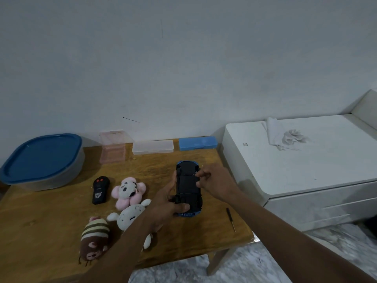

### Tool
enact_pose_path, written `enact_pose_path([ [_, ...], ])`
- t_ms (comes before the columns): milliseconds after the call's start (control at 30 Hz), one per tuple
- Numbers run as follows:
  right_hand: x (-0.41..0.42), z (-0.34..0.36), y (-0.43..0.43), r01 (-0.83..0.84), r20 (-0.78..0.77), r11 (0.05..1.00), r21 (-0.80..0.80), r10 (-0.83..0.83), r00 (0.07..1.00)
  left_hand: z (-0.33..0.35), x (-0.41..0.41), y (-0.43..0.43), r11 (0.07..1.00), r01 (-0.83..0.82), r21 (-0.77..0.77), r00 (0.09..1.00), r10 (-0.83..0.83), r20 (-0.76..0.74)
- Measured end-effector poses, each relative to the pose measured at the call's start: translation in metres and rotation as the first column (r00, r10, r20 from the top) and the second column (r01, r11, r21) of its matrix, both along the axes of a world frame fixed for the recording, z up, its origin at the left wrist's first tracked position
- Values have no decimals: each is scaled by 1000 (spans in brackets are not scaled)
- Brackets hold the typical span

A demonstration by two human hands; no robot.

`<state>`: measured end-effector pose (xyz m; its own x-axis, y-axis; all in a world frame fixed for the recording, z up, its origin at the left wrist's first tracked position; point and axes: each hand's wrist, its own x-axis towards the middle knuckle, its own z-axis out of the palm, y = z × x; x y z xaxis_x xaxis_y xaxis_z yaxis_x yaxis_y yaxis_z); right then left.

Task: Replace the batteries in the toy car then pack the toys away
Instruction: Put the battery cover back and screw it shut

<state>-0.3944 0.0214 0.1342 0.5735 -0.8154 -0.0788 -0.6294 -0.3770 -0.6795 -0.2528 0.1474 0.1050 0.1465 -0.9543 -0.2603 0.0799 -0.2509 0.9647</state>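
A blue toy car (188,186) is held upside down above the wooden table (51,211), its black underside facing up. My left hand (167,203) grips the car's near end and left side. My right hand (214,180) has its fingers curled at the car's right edge, the fingertips pinching at the underside; what they pinch is too small to tell. A small screwdriver (231,219) lies on the table to the right of the car. A black remote control (100,189) lies to the left.
Three plush toys lie near the front: a pink flower (128,190), a white one (128,218), a striped brown one (94,242). A blue-lidded tub (40,160) stands at back left. Pink (112,152), clear (153,147) and blue (197,143) cases line the wall. A white cabinet (306,160) stands right.
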Motion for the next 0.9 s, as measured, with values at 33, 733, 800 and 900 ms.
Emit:
enact_pose_path([
  [33,0,0,0,15,16,1000,9,-15,1000,-1,0,0,1000,1,3,1000,-1,1],
  [733,-6,6,0,54,223,932,358,-142,965,-2,1,1,998,28,48,997,-24,-68],
  [800,-5,5,-1,52,208,943,330,-126,970,-2,1,1,999,21,47,998,-18,-64],
  [900,-2,4,0,57,135,973,225,-89,987,-3,1,1,999,10,48,998,-7,-58],
])
